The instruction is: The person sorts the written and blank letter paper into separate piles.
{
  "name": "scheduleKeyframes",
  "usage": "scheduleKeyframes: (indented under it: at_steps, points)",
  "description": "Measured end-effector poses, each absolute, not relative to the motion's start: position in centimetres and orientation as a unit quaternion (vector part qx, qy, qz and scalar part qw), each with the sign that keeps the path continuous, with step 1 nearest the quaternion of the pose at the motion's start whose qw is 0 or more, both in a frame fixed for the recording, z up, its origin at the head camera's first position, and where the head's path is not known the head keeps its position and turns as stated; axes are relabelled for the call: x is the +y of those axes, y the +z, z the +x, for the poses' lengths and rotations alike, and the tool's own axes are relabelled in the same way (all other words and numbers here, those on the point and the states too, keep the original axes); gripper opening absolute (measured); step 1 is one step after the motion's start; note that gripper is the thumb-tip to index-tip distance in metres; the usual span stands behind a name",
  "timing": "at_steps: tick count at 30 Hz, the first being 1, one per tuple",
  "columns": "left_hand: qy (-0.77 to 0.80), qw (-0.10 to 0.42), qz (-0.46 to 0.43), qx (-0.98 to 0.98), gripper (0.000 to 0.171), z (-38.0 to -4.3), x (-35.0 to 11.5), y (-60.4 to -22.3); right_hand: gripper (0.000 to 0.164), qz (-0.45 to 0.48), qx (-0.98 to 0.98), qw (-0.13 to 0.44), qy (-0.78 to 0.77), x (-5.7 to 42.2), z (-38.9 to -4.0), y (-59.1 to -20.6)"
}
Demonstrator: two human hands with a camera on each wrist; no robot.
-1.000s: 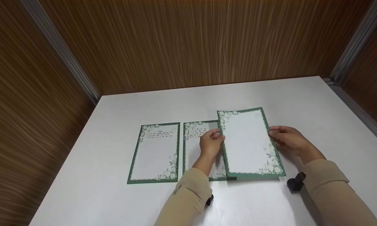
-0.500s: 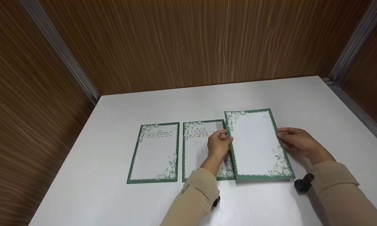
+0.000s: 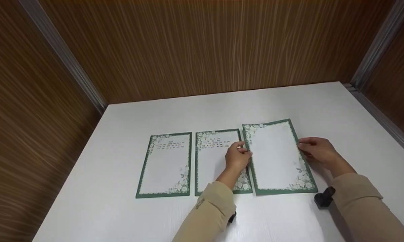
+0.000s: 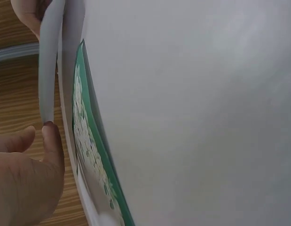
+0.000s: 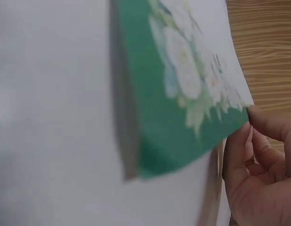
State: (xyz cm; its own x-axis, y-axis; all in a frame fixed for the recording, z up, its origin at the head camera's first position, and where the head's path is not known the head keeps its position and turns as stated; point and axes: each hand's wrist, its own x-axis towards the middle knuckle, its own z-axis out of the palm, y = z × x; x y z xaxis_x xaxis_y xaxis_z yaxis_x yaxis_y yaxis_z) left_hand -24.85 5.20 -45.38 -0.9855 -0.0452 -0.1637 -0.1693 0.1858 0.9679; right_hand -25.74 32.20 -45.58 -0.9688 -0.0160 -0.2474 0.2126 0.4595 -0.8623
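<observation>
In the head view a green-bordered sheet of paper (image 3: 274,158) with white flowers in its corners stands slightly curved at the right, its middle blank. My left hand (image 3: 236,159) holds its left edge; in the left wrist view a fingertip (image 4: 51,134) meets the paper's edge, while another finger lies a little apart. My right hand (image 3: 319,151) pinches the right edge between thumb and fingers, as the right wrist view confirms with the green corner (image 5: 183,141) raised over the table. Beneath the left forearm lies a second sheet (image 3: 210,164) with printed lines, partly hidden.
A third sheet (image 3: 165,168) with a few printed lines lies flat at the left. All lie on a white table (image 3: 97,188) bounded by wood-grain panels (image 3: 195,47). A black device (image 3: 324,198) sits by the right sleeve.
Both hands have carried the blank sheet rightward and lowered it towards the table. It overlapped the middle sheet before; now a narrow gap shows beside it. The two printed sheets stay put.
</observation>
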Motion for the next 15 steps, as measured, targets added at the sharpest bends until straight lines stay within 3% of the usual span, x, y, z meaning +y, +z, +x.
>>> scheduleKeyframes:
  at_steps: [15]
  points:
    - [0.609,0.065,-0.053,0.788,0.040,-24.63,5.27,-45.28,0.049,0.068,0.869,0.089,-0.482,31.72,-25.17,-44.96]
